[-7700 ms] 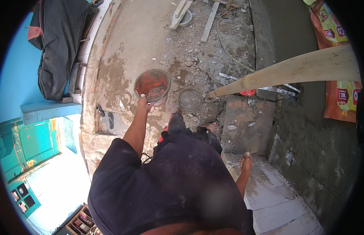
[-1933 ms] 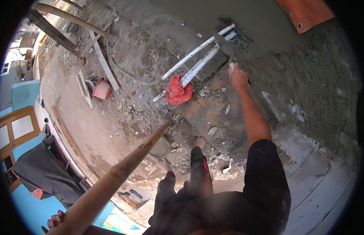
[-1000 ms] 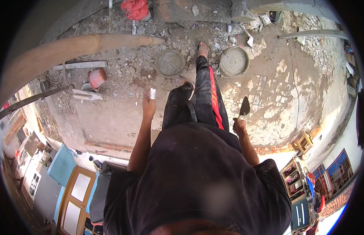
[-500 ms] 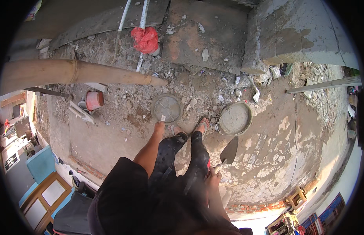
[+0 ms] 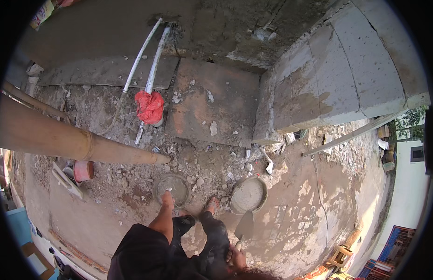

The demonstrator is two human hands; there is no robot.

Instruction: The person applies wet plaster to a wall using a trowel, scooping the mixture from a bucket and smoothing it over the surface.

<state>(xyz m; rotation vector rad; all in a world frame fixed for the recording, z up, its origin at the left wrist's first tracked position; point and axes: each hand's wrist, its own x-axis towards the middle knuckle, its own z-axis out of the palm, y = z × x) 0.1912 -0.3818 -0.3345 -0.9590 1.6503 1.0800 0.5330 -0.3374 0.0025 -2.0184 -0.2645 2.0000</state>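
My right hand (image 5: 237,258), low in the view, is closed round the handle of a trowel (image 5: 245,226). Its dark, pointed blade is just below a round bucket (image 5: 265,194) filled with grey mortar. Farther left, my left hand (image 5: 167,200) reaches down to the near rim of another round bucket (image 5: 155,191) with wet grey mortar inside. The left fingers are closed on a small pale piece; its kind is not clear. Both buckets stand on the ground just beyond my feet.
A thick bamboo pole (image 5: 118,149) slants in from the left. Beyond lie rubble, a flat board (image 5: 202,107) and white pipes (image 5: 153,70) with a red plastic bag (image 5: 149,107). A block wall (image 5: 337,70) rises at the right; a reddish bucket (image 5: 84,171) is at the left.
The view has tilted up and shifted right, so the buckets and hands appear lower and farther left. The trowel stays in my right hand, and the left stays at the left bucket.
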